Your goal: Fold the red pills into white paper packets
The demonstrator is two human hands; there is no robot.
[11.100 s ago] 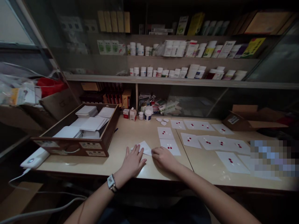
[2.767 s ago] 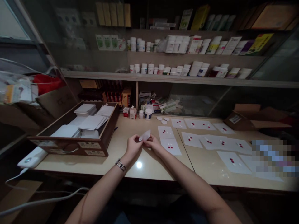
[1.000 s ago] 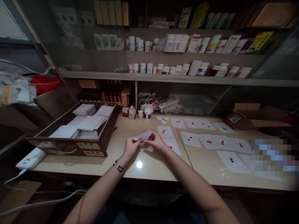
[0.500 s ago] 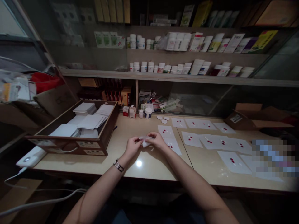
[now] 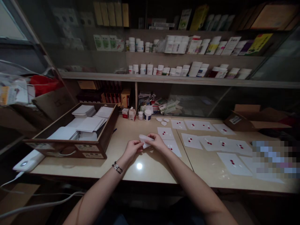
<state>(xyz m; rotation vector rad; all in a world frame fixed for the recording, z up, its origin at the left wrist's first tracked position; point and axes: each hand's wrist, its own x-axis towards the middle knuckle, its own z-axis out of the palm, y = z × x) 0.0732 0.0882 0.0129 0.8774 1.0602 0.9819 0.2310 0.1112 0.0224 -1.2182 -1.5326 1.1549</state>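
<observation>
Between my two hands, above the table, is a small sheet of white paper (image 5: pixel 145 137), partly folded and curled up at its top edge. My left hand (image 5: pixel 133 149), with a bracelet at its wrist, pinches its lower left side. My right hand (image 5: pixel 156 142) pinches the paper's right side, and its fingers hide part of the sheet. Just right of my right hand lie two paper sheets (image 5: pixel 165 129) with red and white pills on them. Several more sheets with pills (image 5: pixel 236 146) are spread across the right side of the table. Folded white paper packets (image 5: pixel 164 123) lie behind.
A wooden drawer (image 5: pixel 106 143) full of stacked white paper stands at left, with a white power strip (image 5: pixel 27 161) beside it. Small boxes and a white jar (image 5: pixel 147 115) line the back. An open cardboard box (image 5: pixel 241 120) sits at right, below shelves of medicine bottles (image 5: pixel 175 71).
The paper's upper edge now stands up and curls over more between my fingers. Both hands stay in nearly the same place. The view has shifted slightly.
</observation>
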